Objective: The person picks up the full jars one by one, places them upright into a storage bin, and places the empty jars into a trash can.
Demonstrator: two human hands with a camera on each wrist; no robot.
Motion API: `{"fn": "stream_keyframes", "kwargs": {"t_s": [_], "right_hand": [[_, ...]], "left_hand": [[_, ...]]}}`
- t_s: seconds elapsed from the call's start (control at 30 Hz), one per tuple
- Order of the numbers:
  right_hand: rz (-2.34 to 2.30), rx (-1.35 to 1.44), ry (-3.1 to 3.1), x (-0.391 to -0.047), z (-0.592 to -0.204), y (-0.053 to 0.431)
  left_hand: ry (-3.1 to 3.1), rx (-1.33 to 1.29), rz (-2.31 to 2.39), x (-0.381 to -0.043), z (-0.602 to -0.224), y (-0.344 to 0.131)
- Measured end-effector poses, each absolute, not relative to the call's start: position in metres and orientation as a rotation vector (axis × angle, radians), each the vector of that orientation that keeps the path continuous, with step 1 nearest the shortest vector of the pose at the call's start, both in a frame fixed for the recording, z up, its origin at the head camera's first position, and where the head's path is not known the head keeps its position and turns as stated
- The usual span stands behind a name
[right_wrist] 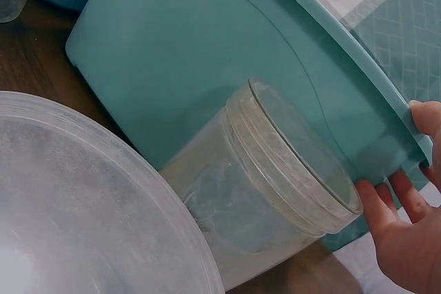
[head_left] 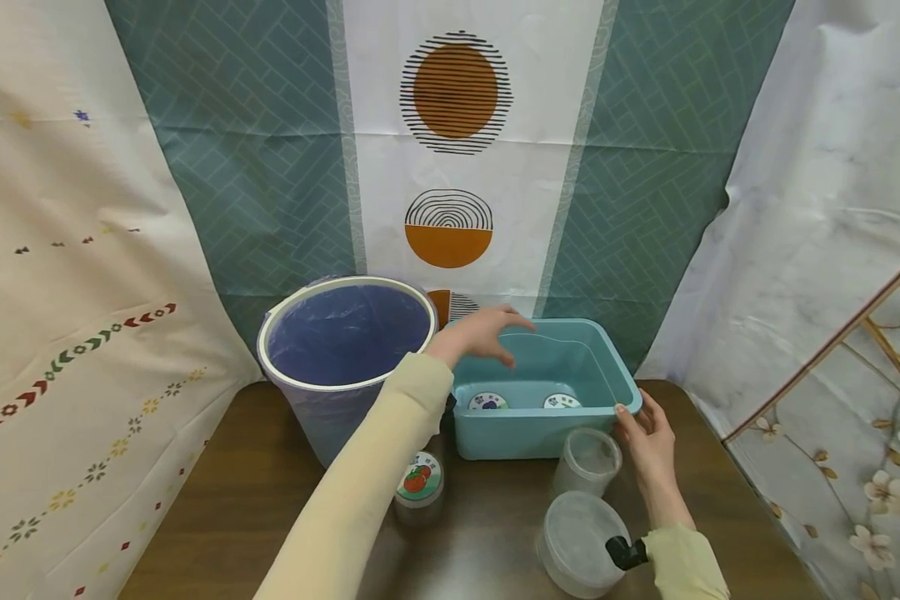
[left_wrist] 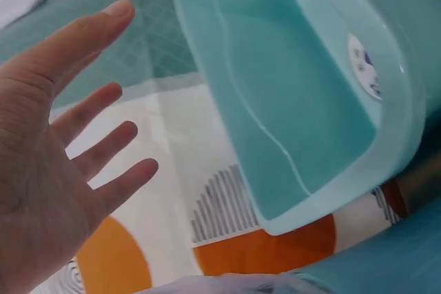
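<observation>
A teal plastic bin stands at the back of the table, with two round white labels showing inside it. My left hand hovers over the bin's left side in the head view, fingers spread and nothing in them; the left wrist view shows its palm. With thumb above and fingers below, my right hand pinches the rim at the bin's front right corner. In the right wrist view its fingers lie right beside the mouth of a lidless clear jar.
A large pail with a bluish plastic liner stands left of the bin. A jar with a tomato label sits partly behind my left forearm. In front of the clear jar is a wide translucent container. Patterned cloth hangs behind.
</observation>
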State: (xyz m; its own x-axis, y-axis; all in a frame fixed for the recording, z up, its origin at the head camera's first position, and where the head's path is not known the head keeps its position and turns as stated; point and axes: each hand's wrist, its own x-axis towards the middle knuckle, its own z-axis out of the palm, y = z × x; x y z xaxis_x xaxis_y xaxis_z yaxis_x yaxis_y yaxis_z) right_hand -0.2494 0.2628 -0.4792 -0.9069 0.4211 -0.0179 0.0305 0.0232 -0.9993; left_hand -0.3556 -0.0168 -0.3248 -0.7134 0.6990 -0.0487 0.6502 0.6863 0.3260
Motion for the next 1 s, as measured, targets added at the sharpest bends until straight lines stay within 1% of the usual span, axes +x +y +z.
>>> {"fn": "stream_keyframes", "kwargs": {"t_s": [0.3, 0.8, 1.0], "right_hand": [[1.958, -0.469, -2.024, -0.249, -0.480, 0.262], [1.962, -0.479, -2.006, -0.248, -0.479, 0.261], [1.946, -0.487, -2.022, -0.248, -0.480, 0.261]], "left_hand": [[2.772, 1.235, 0.507, -0.335, -0.312, -0.039], [2.970, 1.169, 0.695, -0.283, -0.292, -0.093], [3.055, 1.069, 0.752, -0.264, -0.289, -0.121]]}}
